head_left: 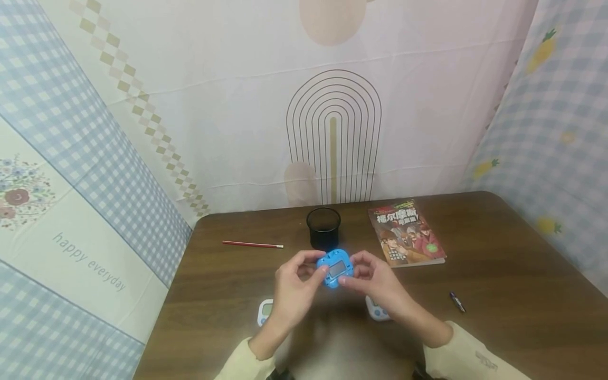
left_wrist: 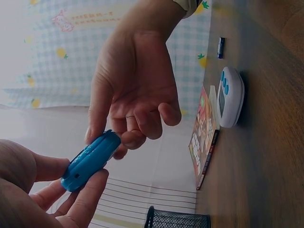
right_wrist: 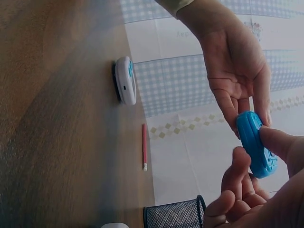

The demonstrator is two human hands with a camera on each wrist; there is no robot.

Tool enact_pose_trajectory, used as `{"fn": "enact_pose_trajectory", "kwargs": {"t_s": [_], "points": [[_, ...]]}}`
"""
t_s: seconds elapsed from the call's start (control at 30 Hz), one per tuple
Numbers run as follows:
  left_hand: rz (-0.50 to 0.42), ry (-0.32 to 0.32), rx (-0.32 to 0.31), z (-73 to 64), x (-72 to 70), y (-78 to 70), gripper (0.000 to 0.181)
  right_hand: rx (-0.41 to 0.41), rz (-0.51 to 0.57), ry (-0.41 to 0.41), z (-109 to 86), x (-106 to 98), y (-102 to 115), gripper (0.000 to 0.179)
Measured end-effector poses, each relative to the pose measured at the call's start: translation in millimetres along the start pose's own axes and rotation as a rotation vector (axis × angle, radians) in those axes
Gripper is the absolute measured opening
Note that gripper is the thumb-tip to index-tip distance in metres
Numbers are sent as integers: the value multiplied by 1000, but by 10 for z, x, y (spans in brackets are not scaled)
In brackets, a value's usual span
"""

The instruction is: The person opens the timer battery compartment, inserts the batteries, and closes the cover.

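We have the blue rounded plastic gadget [head_left: 338,270] raised between our fingertips: left hand [head_left: 293,291] pinching one side, right hand [head_left: 380,285] pinching the other. Black cylindrical mesh cup [head_left: 324,238] stands just beyond the fingers; two white rounded plastic gadgets with blue buttons [head_left: 377,311] sit lower, nearer us than the fingers.

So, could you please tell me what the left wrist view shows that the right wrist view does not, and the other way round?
Only the left wrist view shows the illustrated book, the small dark cylinder, probably a battery, and the pineapple-print cloth.

Only the right wrist view shows the red pencil and the diamond-pattern border.

Both show the left hand and right hand holding the blue handheld device, plus the black mesh holder, a white device with blue buttons and the wooden table.
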State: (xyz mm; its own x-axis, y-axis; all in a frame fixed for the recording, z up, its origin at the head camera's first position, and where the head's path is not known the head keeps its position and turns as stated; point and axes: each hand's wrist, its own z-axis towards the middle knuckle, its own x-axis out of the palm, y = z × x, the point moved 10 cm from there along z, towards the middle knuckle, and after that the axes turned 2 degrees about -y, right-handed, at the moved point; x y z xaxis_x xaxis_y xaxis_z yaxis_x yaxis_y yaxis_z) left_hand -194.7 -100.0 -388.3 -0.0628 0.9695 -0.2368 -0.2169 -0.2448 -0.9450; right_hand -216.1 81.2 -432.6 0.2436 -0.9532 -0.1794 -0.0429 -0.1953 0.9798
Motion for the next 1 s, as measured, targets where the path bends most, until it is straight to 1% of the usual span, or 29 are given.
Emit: {"fn": "enact_pose_trajectory", "kwargs": {"t_s": [0.1, 0.23, 0.43, 0.6, 0.7, 0.87, 1.0], "points": [[5, -5, -5, 2, -5, -1, 23, -31, -22, 36, -2, 29, 21, 47], [9, -6, -19, 1, -4, 20, 24, -43, -22, 66, -3, 55, 20, 46], [9, -2, -17, -9, 11, 22, 24, 5, 26, 91, -14, 83, -7, 45], [7, -4, -10, -13, 20, 4, 23, 29, 46, 97, -14, 94, -29, 50], [-3, -2, -16, -18, 22, -1, 24, 39, 64, 119, -19, 106, -41, 54], [-10, 3, -10, -21, 27, -9, 24, 40, 103, 177, -36, 138, -53, 57], [-8, 5, -3, -19, 33, -10, 24, 32, 118, 199, -36, 143, -54, 55]]}}
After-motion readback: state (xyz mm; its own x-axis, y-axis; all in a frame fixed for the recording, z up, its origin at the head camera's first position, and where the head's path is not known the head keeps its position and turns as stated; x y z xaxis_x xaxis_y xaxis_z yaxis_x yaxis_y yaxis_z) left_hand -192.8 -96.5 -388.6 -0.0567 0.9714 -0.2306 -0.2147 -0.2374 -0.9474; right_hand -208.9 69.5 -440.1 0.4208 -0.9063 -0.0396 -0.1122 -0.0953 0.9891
